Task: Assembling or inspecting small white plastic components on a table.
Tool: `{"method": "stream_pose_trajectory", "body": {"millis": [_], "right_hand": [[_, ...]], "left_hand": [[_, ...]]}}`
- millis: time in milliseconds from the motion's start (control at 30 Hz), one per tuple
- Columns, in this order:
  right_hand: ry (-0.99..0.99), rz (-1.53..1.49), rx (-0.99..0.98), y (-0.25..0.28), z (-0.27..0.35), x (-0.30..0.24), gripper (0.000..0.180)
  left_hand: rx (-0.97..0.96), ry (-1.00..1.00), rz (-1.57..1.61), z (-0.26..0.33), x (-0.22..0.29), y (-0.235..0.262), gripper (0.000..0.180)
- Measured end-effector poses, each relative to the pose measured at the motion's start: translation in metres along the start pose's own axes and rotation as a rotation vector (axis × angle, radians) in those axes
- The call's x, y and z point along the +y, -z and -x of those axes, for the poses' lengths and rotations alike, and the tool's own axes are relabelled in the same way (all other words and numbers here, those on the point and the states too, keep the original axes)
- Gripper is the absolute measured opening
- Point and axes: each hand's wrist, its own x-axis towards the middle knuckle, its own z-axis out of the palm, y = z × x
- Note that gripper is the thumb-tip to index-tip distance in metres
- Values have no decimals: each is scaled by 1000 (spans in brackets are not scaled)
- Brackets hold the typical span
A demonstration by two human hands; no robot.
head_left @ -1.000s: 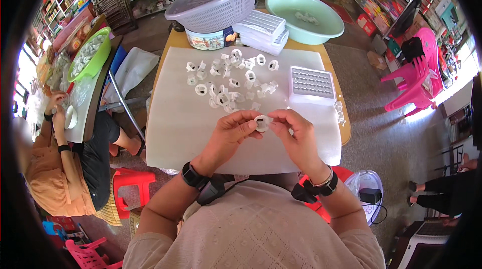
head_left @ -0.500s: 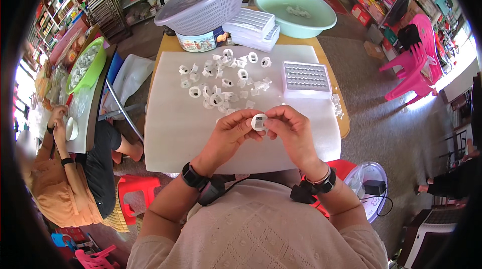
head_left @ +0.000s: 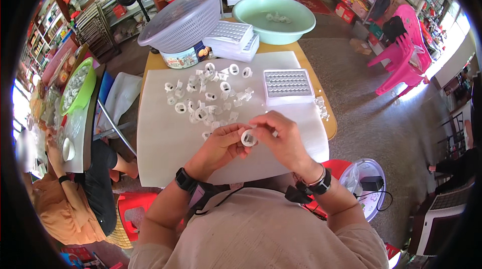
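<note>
Low over the near half of the table, my left hand (head_left: 221, 146) pinches a round white plastic piece (head_left: 248, 138) with a dark slot in its middle. My right hand (head_left: 281, 141) is at the piece's right side, its fingers curled in; whatever they hold, if anything, is hidden. Beyond my hands lies a loose scatter of similar white plastic pieces (head_left: 201, 113), some round with dark slots. To the right of them stands a white tray (head_left: 288, 86) with rows of small grey parts.
A stack of white trays (head_left: 233, 38), a lilac basket (head_left: 186, 23) on a printed tub (head_left: 181, 59) and a pale green basin (head_left: 273, 18) line the table's far edge. Small clear bits (head_left: 321, 108) lie at its right edge. A co-worker (head_left: 70, 198) sits at the left table.
My right hand has drawn its fingers up and off the front of the round piece. My left hand still holds it. The whole view has shifted a little.
</note>
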Motion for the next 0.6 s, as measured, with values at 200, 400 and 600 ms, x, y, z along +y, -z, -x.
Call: {"method": "stream_pose_trajectory", "body": {"millis": [200,400,600], "right_hand": [[196,481,310,49,-62,34,6],[308,853,241,43,-96,61,6],[246,685,238,49,-96,69,8]], "left_hand": [[68,-74,-64,-16,2,1,26],[51,-97,-64,-20,-2,7,28],[33,-100,1,-21,-3,11,27]]}}
